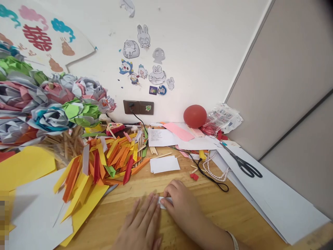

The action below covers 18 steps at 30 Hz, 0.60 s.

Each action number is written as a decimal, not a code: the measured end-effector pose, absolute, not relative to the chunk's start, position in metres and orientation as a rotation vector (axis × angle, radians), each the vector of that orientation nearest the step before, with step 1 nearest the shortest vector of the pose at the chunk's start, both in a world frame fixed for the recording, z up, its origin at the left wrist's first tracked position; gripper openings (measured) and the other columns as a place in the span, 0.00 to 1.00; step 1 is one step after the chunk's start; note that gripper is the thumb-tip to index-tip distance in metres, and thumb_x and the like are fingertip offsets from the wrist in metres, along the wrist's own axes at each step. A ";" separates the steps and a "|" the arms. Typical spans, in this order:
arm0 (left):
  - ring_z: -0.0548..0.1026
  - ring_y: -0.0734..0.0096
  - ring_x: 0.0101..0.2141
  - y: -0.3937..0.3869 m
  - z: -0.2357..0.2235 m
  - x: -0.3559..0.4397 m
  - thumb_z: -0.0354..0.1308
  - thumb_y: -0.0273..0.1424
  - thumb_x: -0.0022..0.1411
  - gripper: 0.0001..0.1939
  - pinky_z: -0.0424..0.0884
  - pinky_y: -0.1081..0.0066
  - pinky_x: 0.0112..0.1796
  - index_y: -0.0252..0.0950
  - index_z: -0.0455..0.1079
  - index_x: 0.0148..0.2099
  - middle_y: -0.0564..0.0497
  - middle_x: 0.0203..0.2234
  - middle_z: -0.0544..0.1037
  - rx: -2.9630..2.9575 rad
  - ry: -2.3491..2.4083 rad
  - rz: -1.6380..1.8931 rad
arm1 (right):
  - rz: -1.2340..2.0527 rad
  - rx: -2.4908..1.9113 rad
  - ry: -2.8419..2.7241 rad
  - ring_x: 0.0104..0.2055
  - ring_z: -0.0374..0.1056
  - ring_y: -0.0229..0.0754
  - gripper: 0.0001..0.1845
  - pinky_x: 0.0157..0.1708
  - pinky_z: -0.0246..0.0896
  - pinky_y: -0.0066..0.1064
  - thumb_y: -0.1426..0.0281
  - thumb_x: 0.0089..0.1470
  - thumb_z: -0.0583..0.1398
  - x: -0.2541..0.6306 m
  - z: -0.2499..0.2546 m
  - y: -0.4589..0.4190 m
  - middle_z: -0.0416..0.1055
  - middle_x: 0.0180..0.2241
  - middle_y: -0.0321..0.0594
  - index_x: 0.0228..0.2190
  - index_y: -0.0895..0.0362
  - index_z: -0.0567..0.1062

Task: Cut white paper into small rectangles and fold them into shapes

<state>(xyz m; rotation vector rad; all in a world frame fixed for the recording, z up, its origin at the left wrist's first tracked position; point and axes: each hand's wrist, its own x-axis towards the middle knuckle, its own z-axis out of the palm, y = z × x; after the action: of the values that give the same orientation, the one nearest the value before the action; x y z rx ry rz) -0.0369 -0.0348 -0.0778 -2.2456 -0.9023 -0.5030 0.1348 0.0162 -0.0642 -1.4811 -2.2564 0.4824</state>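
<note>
A small white folded paper (163,202) lies on the wooden table (208,211) near its front edge, mostly covered by both hands. My left hand (142,225) lies flat on it with fingers stretched out and pressed down. My right hand (182,205) comes in from the right, fingers curled, pinching the paper's right end. A small stack of white paper slips (164,164) lies just beyond the hands.
A heap of folded orange, yellow and red paper strips (104,161) fills the left. Paper flowers (52,104) rise behind it. Black scissors (243,163) rest on white sheets at right. A red balloon (195,116), a bead string (215,172) and a black cord (208,175) lie farther back.
</note>
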 end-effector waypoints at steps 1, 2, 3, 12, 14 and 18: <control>0.71 0.58 0.48 -0.035 -0.076 -0.037 0.48 0.36 0.60 0.20 0.57 0.61 0.51 0.32 0.69 0.50 0.44 0.47 0.76 -2.249 -0.895 -0.489 | 0.471 -1.476 -2.262 0.39 0.62 0.42 0.03 0.38 0.56 0.31 0.74 0.51 0.61 0.135 -0.065 0.016 0.68 0.34 0.37 0.28 0.57 0.70; 0.71 0.57 0.48 -0.035 -0.075 -0.038 0.48 0.36 0.59 0.20 0.56 0.61 0.52 0.32 0.69 0.50 0.43 0.47 0.76 -2.256 -0.897 -0.470 | 0.457 -1.472 -2.268 0.39 0.62 0.42 0.03 0.38 0.56 0.32 0.74 0.51 0.61 0.134 -0.066 0.016 0.68 0.34 0.38 0.29 0.57 0.70; 0.70 0.57 0.48 -0.035 -0.075 -0.038 0.49 0.37 0.59 0.21 0.55 0.60 0.52 0.32 0.69 0.50 0.43 0.48 0.76 -2.268 -0.896 -0.449 | 0.439 -1.469 -2.276 0.39 0.62 0.43 0.03 0.38 0.56 0.32 0.74 0.51 0.61 0.134 -0.066 0.016 0.67 0.35 0.38 0.29 0.57 0.70; 0.70 0.58 0.50 -0.032 -0.078 -0.041 0.49 0.42 0.61 0.21 0.55 0.60 0.54 0.34 0.69 0.51 0.43 0.49 0.75 -2.337 -0.910 -0.417 | 0.488 -1.440 -2.285 0.39 0.61 0.44 0.07 0.38 0.55 0.34 0.72 0.48 0.64 0.165 -0.058 0.009 0.66 0.35 0.37 0.31 0.56 0.69; 0.71 0.57 0.50 -0.032 -0.078 -0.041 0.49 0.42 0.61 0.22 0.60 0.60 0.51 0.34 0.69 0.51 0.43 0.50 0.75 -2.337 -0.910 -0.400 | 0.530 -1.480 -2.244 0.38 0.61 0.44 0.07 0.38 0.55 0.35 0.73 0.48 0.64 0.176 -0.058 0.005 0.66 0.35 0.37 0.31 0.56 0.70; 0.74 0.58 0.48 -0.030 -0.078 -0.041 0.48 0.45 0.61 0.23 0.69 0.62 0.44 0.35 0.69 0.51 0.43 0.49 0.75 -2.357 -0.890 -0.370 | 0.467 -1.358 -2.259 0.39 0.61 0.43 0.08 0.38 0.56 0.34 0.75 0.51 0.60 0.192 -0.065 -0.005 0.66 0.35 0.38 0.36 0.53 0.73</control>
<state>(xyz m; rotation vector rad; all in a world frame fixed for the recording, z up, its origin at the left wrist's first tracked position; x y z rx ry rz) -0.0409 -0.0300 -0.0782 -2.3573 -0.8899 -0.3699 0.1921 -0.0049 -0.0645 -1.3578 -2.2586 0.4672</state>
